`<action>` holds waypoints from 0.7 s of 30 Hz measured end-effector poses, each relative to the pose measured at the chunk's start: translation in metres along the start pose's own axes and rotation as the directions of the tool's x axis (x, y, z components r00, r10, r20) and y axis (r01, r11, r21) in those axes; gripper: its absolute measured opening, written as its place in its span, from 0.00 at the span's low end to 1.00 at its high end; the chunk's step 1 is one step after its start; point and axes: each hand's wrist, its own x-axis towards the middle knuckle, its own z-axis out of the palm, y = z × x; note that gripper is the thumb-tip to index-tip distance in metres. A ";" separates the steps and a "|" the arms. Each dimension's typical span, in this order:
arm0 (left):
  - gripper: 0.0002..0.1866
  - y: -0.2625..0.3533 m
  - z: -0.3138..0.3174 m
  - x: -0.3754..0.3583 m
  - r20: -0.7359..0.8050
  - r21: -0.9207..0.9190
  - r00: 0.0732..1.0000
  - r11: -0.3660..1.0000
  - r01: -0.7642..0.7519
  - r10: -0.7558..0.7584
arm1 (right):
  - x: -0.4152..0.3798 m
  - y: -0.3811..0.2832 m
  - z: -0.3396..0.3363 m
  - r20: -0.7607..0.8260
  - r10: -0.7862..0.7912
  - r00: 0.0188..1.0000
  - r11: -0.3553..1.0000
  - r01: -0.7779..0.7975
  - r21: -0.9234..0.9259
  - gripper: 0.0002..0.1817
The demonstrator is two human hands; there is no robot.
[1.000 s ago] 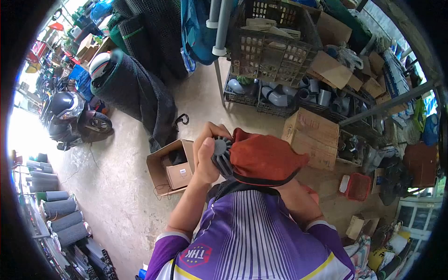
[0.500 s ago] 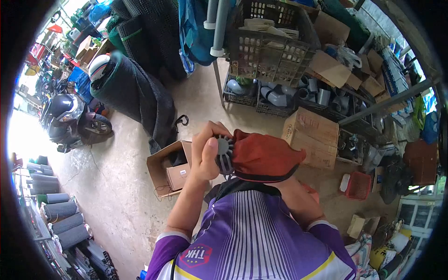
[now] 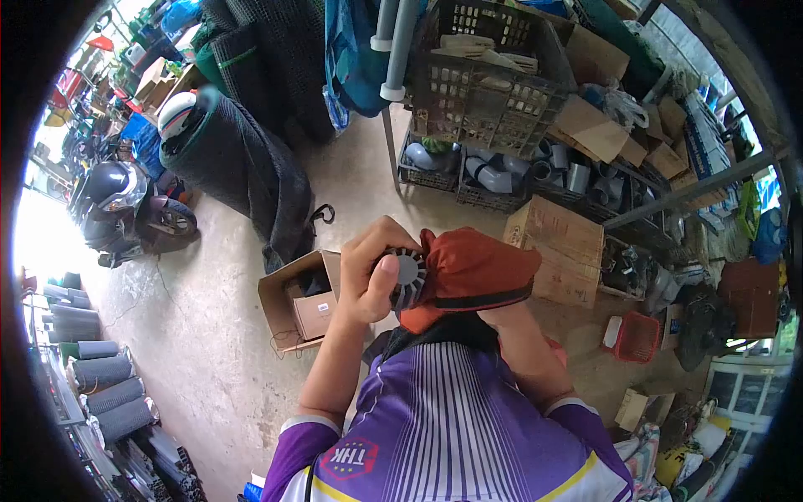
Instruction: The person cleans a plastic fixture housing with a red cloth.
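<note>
My left hand [image 3: 372, 272] is wrapped round a grey ribbed round part [image 3: 410, 276], thumb across its face. Right beside that part, touching it, is a reddish-brown cloth [image 3: 481, 268] with a dark edge band. The cloth covers my right hand; only the wrist and forearm [image 3: 523, 339] show below it, so its fingers are hidden. A brighter orange piece of fabric [image 3: 421, 318] shows beneath the cloth, close to my chest.
An open cardboard box [image 3: 276, 293] stands on the floor at left, beside a dark mesh roll [image 3: 242, 159]. Ahead are a black crate [image 3: 485, 100] and a closed carton [image 3: 556, 251]. A red basket [image 3: 637, 338] lies at right.
The grey part has turned so its round face shows more. The cloth has shifted slightly left and up, and orange fabric has come into view under it.
</note>
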 end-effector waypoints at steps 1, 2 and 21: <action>0.22 0.001 0.000 0.000 0.005 -0.012 1.000 1.000 0.010 -0.010 | 0.003 -0.001 -0.002 -0.005 0.017 1.000 0.997 -0.016 0.078 0.24; 0.22 0.001 -0.001 0.000 0.011 -0.025 1.000 1.000 0.018 -0.017 | 0.008 -0.003 -0.005 -0.010 0.034 0.999 0.987 -0.032 0.156 0.21; 0.23 0.007 -0.005 0.000 0.010 -0.085 0.986 0.982 0.169 -0.168 | 0.032 -0.056 -0.036 0.047 -0.070 0.996 0.980 0.060 0.191 0.19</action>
